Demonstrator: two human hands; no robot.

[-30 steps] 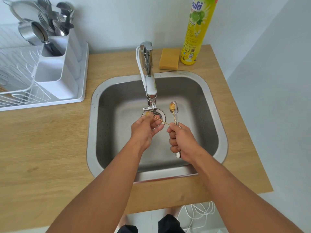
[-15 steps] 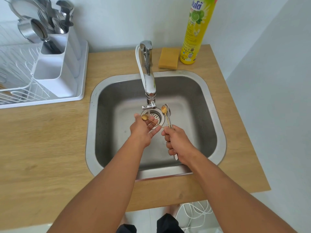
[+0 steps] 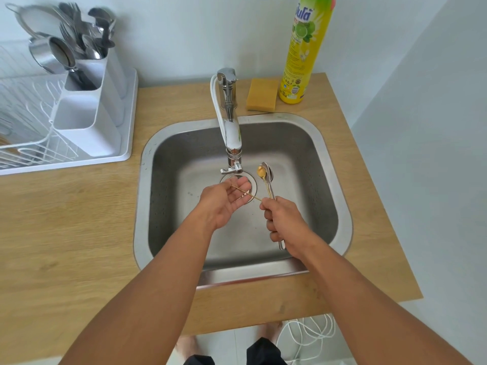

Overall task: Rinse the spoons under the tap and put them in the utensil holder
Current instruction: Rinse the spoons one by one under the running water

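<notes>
At the centre of the frame, under the tap (image 3: 229, 143) and over the sink (image 3: 340, 180), a thin gold spoon (image 3: 249, 195) is laid across the left hand (image 3: 224, 204). Its bowl is hidden by the fingers, which are loosely bent; whether the handle is pinched cannot be told. The handle's free end is met by the thumb and forefinger of the right hand (image 3: 283, 222). Just right of the tap, a bunch of spoons (image 3: 266, 175) is gripped in the closed right fist, bowls up: one gold bowl and at least one steel bowl are counted, with handle ends showing below the fist. No running water can be made out.

Such spoons are judged light, stiff and, once wet, slippery; each is best taken by the mid-handle so that the bowl is left free for rinsing.

In the upper left of the frame, one white holder (image 3: 89, 109) is seen on a drying rack (image 3: 23, 143), its rear compartments already filled with cutlery and its nearest one empty. In the upper right, one sponge (image 3: 262, 94) and one yellow bottle (image 3: 303, 54) are counted.
</notes>
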